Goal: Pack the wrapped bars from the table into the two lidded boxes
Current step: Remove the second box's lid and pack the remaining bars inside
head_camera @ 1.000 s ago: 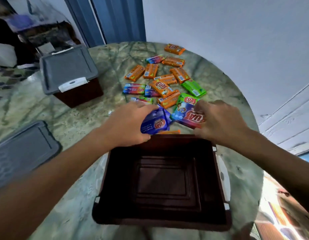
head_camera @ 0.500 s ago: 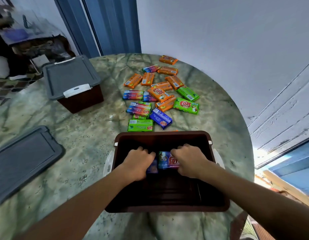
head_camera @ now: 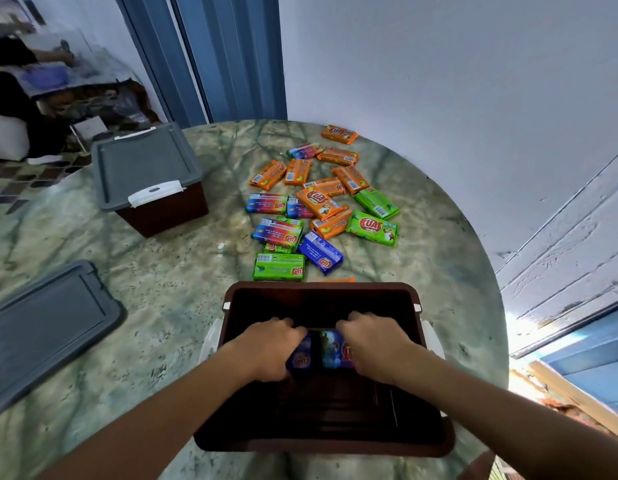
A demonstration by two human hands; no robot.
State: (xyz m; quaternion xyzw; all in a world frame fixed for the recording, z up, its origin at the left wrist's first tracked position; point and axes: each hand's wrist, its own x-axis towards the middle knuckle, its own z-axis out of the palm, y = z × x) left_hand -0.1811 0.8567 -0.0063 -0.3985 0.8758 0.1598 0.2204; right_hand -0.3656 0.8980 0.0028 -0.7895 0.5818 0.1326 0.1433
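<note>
Marble table [head_camera: 127, 341] with bars [head_camera: 321, 202], two boxes [head_camera: 335, 441], loose lid [head_camera: 44, 327].

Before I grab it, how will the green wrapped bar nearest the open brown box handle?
The green wrapped bar looks flat and blocky, so probably stiff and unlikely to roll. Its glossy wrapper may be slippery. It lies flat on the marble table, so sliding should work.

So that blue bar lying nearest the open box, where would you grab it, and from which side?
The blue bar lies flat on the table, slanted, with its long edges free. I would come from above and pinch across the narrow width at mid-length. The green bar sits close on its left, so the right-hand side probably gives the fingers more room.
</note>
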